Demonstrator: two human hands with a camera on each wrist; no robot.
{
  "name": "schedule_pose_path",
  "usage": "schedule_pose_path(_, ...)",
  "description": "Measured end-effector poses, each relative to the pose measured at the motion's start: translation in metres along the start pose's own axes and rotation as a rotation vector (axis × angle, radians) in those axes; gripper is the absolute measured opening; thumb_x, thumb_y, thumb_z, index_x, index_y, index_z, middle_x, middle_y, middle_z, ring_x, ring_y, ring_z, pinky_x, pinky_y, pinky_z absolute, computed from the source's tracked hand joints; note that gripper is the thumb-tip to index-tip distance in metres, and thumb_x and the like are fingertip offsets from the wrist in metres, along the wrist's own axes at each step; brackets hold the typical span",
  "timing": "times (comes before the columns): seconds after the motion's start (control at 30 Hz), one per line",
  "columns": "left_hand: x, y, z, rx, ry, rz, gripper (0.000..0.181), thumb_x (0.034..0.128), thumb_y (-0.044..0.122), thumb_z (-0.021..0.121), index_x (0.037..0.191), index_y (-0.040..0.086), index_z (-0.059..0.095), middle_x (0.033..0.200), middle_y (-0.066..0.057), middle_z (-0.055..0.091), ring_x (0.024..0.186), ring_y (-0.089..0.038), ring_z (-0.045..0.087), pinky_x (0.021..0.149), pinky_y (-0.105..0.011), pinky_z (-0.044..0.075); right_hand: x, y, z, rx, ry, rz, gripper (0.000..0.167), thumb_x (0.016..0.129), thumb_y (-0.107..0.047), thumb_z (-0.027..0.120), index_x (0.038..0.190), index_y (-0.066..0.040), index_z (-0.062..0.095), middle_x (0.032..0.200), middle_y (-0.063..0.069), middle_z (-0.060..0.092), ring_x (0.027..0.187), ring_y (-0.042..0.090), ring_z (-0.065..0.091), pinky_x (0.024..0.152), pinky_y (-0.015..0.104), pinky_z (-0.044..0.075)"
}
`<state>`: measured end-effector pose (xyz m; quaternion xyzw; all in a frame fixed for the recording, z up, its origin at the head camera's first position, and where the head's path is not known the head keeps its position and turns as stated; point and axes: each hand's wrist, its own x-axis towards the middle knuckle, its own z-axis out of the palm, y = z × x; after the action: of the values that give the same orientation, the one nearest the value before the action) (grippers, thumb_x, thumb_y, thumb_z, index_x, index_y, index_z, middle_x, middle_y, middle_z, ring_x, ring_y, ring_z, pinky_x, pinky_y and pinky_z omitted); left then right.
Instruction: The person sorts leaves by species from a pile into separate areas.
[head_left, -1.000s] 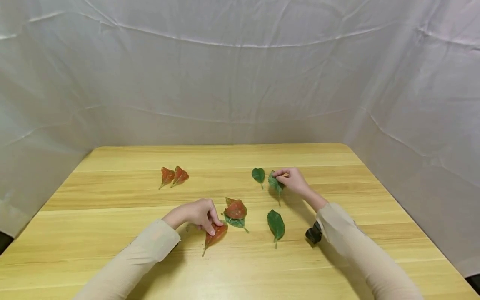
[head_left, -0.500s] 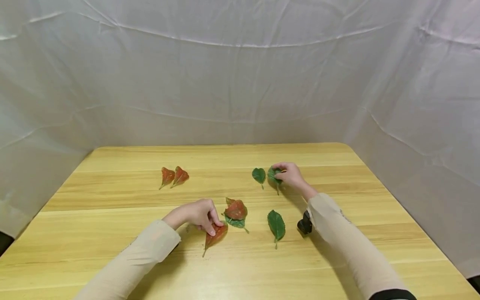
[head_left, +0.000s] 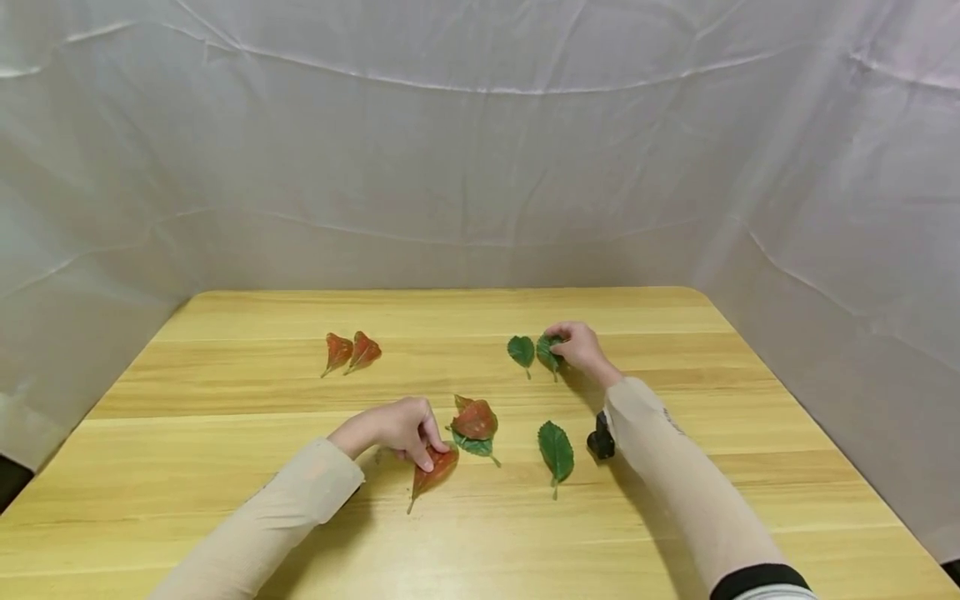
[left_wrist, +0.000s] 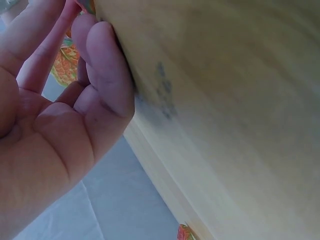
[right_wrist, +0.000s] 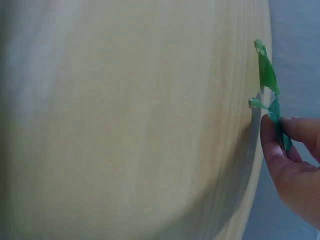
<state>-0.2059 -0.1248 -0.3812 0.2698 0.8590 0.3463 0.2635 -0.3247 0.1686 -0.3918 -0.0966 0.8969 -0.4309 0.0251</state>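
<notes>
My left hand [head_left: 401, 427] pinches a red leaf [head_left: 438, 473] on the tabletop, thumb and forefinger at its upper part. In the left wrist view the hand's [left_wrist: 60, 120] other fingers are curled, and most of that leaf is out of sight. My right hand [head_left: 585, 348] holds a green leaf [head_left: 547, 357] between thumb and fingers, stem toward me. The right wrist view shows this leaf [right_wrist: 275, 114] pinched by the fingertips. Just left of it lies another green leaf [head_left: 520, 351].
Two red leaves [head_left: 365, 351] lie side by side at the back left. Near the middle, a red leaf [head_left: 475, 419] overlaps a green one [head_left: 474, 444]. A single green leaf [head_left: 555, 451] is nearer me. Pale cloth [head_left: 465, 167] surrounds the wooden table [head_left: 262, 383].
My right hand has moved slightly toward the back of the table, carrying the green leaf level with the neighbouring green leaf. The left hand stays where it was on the red leaf.
</notes>
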Motion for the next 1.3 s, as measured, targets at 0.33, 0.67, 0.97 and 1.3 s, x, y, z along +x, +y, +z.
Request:
schedule_pose_path(0.33, 0.0, 0.003, 0.001, 0.017, 0.005, -0.021, 0.023, 0.0659, -0.002, 0.075, 0.087, 0.006, 0.072, 0.064, 0.0, 0.065, 0.038, -0.008, 0.039, 0.036, -0.019, 0.035, 0.001, 0.005, 0.0, -0.01, 0.012, 0.005, 0.028, 0.084, 0.006, 0.055, 0.111, 0.011, 0.055, 0.109, 0.025, 0.054, 0.097, 0.035, 0.052, 0.07, 0.033, 0.049)
schedule_pose_path(0.67, 0.0, 0.004, 0.001, 0.013, 0.002, -0.02, 0.022, 0.0663, -0.002, 0.075, 0.087, 0.005, 0.072, 0.062, 0.0, 0.064, 0.038, -0.007, 0.038, 0.036, -0.019, 0.034, -0.006, 0.007, -0.005, -0.068, 0.056, -0.011, 0.027, 0.086, -0.006, 0.057, 0.109, 0.009, 0.056, 0.111, 0.024, 0.054, 0.101, 0.037, 0.05, 0.082, 0.043, 0.043)
schedule_pose_path(0.97, 0.0, 0.004, 0.0, -0.001, 0.005, -0.037, 0.021, 0.0651, -0.002, 0.075, 0.085, 0.005, 0.072, 0.069, -0.002, 0.066, 0.037, -0.006, 0.039, 0.035, -0.018, 0.034, -0.018, 0.0, -0.011, -0.038, 0.021, -0.026, 0.028, 0.086, -0.006, 0.058, 0.109, 0.009, 0.056, 0.109, 0.023, 0.055, 0.101, 0.035, 0.049, 0.085, 0.042, 0.041)
schedule_pose_path(1.3, 0.001, 0.004, -0.002, 0.013, 0.01, -0.037, 0.021, 0.0646, -0.002, 0.076, 0.084, 0.005, 0.073, 0.065, -0.001, 0.065, 0.037, -0.006, 0.039, 0.036, -0.019, 0.035, -0.035, -0.007, -0.014, 0.006, -0.06, -0.088, 0.026, 0.084, -0.003, 0.059, 0.106, 0.01, 0.058, 0.098, 0.019, 0.059, 0.086, 0.027, 0.054, 0.07, 0.033, 0.048)
